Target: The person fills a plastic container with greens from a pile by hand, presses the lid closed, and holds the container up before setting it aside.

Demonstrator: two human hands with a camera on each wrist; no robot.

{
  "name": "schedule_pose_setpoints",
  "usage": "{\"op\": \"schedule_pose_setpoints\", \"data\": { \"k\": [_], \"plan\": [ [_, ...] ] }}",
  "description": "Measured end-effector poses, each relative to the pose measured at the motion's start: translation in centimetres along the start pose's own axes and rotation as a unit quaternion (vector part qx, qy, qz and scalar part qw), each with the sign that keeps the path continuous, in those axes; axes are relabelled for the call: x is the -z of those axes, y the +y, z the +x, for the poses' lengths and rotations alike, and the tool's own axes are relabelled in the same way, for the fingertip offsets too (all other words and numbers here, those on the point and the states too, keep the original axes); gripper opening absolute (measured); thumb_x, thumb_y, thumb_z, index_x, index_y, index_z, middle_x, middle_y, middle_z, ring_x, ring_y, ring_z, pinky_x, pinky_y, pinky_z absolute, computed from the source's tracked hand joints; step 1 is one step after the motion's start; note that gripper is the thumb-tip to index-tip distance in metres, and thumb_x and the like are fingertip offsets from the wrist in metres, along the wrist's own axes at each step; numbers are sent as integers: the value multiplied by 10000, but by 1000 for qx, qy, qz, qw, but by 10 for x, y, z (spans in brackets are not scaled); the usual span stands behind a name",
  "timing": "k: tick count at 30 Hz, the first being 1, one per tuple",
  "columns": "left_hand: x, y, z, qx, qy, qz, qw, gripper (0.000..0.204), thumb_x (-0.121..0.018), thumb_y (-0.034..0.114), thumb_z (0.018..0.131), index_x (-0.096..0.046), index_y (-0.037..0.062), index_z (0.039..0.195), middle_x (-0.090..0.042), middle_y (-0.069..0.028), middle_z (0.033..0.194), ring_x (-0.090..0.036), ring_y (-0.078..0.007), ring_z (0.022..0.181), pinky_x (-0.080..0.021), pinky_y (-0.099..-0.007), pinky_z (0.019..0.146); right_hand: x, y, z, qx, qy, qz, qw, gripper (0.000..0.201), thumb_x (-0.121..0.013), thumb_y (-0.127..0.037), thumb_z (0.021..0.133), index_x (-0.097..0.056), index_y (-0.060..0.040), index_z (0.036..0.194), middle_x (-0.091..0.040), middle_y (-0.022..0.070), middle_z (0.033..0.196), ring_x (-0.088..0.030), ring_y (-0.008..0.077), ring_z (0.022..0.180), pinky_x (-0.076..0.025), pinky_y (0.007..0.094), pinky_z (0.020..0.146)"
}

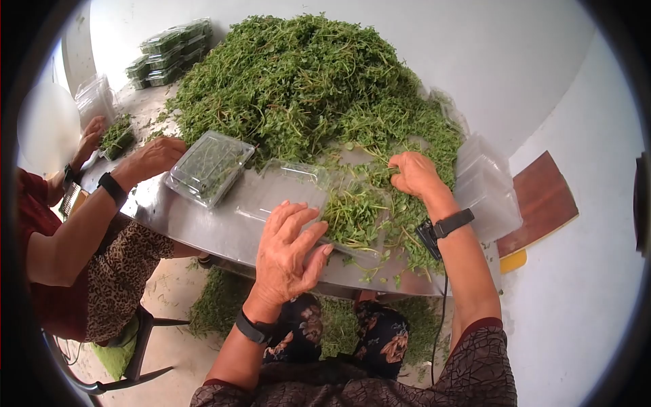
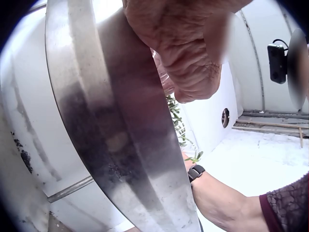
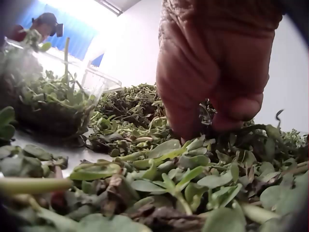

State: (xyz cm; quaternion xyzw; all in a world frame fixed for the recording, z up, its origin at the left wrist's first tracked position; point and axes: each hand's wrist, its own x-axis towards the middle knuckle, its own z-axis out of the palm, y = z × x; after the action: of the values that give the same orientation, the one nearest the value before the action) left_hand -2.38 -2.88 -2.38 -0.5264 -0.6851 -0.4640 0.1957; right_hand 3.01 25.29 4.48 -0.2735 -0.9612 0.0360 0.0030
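A clear plastic box (image 1: pixel 352 218) with its lid folded out to the left lies near the table's front edge, leafy green stems inside it. My left hand (image 1: pixel 288 251) is at the box's left side, fingers extended and slightly spread, holding nothing visible. Right of the box, my right hand (image 1: pixel 415 173) has its fingers curled down into loose greens, pinching some stems. The right wrist view shows the right hand (image 3: pixel 215 72) with its fingertips in the greens (image 3: pixel 193 179), and the filled box (image 3: pixel 53 104) at the left.
A large heap of greens (image 1: pixel 298 74) covers the table's back. A closed box (image 1: pixel 210 166) sits left; stacked empty boxes (image 1: pixel 485 183) stand right. Filled boxes (image 1: pixel 169 51) are stacked back left. Another person's hands (image 1: pixel 152 159) work at the left, near a small filled box (image 1: pixel 118 138).
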Motion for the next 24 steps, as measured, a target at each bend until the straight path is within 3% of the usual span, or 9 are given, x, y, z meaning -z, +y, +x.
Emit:
{"op": "schedule_pose_setpoints", "data": {
  "k": [3, 5, 6, 8, 9, 11, 18, 22, 24],
  "plan": [
    [0, -1, 0, -2, 1, -2, 1000, 317, -716, 128, 689, -635, 57, 988, -583, -118, 1100, -524, -335, 1107, -369, -507, 1018, -2, 4, 1, -14, 7, -7, 1000, 398, -642, -106, 687, -682, -88, 1083, -659, 216, 861, -628, 392, 877, -505, 438, 807],
    [0, -1, -1, -2, 3, -3, 1000, 317, -715, 128, 690, -634, 57, 989, -583, -119, 1100, -525, -338, 1105, -369, -506, 1017, -5, 14, -1, 20, 134, 75, 988, 335, -646, -102, 720, -689, -71, 1051, -663, 192, 772, -656, 327, 711, -528, 422, 668],
    [0, -2, -1, -2, 2, -5, 1000, 316, -714, 129, 692, -633, 58, 989, -584, -118, 1099, -525, -337, 1105, -369, -505, 1018, 0, 13, -5, 19, 133, 75, 988, 335, -646, -102, 720, -689, -71, 1051, -663, 192, 772, -656, 327, 711, -528, 422, 668],
    [-1, -1, 0, -2, 3, -10, 1000, 314, -714, 129, 693, -633, 59, 988, -584, -118, 1098, -525, -337, 1106, -368, -504, 1019, 22, 11, -18, -85, 85, 355, 927, 325, -648, -60, 751, -649, 24, 1065, -628, 128, 676, -604, 190, 520, -492, 332, 454],
    [-1, -2, -1, -2, 4, -8, 1000, 311, -713, 130, 695, -633, 59, 987, -584, -116, 1097, -525, -336, 1107, -367, -502, 1020, 27, 10, -23, -86, 85, 354, 928, 325, -648, -60, 751, -649, 24, 1065, -628, 128, 676, -604, 190, 520, -492, 332, 454],
    [-2, -2, -1, -1, 8, -7, 1000, 308, -711, 130, 697, -633, 59, 986, -585, -115, 1096, -524, -335, 1108, -367, -500, 1021, 34, 9, -36, -79, 139, 521, 839, 313, -635, -38, 793, -584, 100, 1070, -546, 28, 602, -495, 58, 440, -390, 199, 342],
    [-3, -2, -1, -3, 14, -5, 1000, 303, -708, 127, 699, -632, 56, 983, -585, -113, 1093, -522, -333, 1110, -365, -494, 1025, 42, -30, -72, -26, 45, 665, 745, 383, -652, -61, 818, -516, 106, 1135, -564, 35, 706, -563, 83, 499, -442, 188, 360],
    [-3, -3, -2, -4, 21, -11, 1000, 289, -678, 143, 706, -643, 41, 975, -603, -127, 1091, -536, -357, 1084, -383, -496, 989, 43, -56, -90, 8, -69, 627, 776, 374, -619, -170, 885, -522, 86, 1139, -605, 73, 802, -653, 126, 609, -475, 178, 400],
    [-4, -3, -1, 0, 27, -15, 1000, 307, -677, 145, 706, -639, 37, 990, -604, -128, 1089, -535, -357, 1085, -382, -497, 991, 42, -50, -88, 7, -39, 596, 802, 367, -609, -184, 892, -528, 78, 1136, -618, 90, 825, -648, 124, 603, -472, 176, 404]
  ]
}}
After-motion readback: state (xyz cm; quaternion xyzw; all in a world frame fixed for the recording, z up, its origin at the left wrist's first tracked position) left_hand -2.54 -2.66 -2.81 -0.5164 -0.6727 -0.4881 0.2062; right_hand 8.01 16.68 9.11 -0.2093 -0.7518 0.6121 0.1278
